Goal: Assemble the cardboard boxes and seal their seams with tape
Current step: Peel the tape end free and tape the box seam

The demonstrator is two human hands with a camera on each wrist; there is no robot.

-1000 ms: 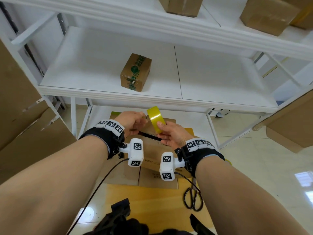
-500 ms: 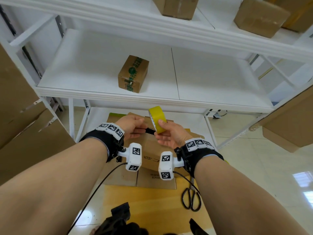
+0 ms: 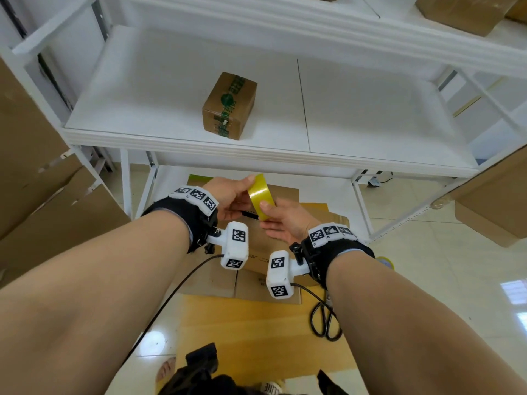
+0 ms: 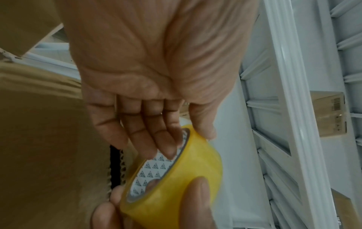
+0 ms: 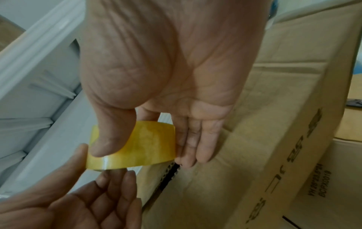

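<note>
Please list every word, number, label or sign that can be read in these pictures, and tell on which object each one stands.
"BCPX0019": printed on the side of the cardboard box, right wrist view.
Line above it on the same box: begins "VH 26", the rest is blurred.
Large dark print on that box: not readable.
"LINE": on a shoe at the bottom edge, head view, cut off.
Green print on the taped box on the shelf: too small.
Barcode label on a shelf box: too small.
Wristband markers: square codes, no words.

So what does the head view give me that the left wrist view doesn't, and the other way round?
Only the head view shows the scissors on the floor, the taped box on the white shelf, and both wrist cameras. Only the left wrist view shows the triangle-printed core inside the roll. Both show the yellow tape roll held between the left hand and the right hand, above flat cardboard.
</note>
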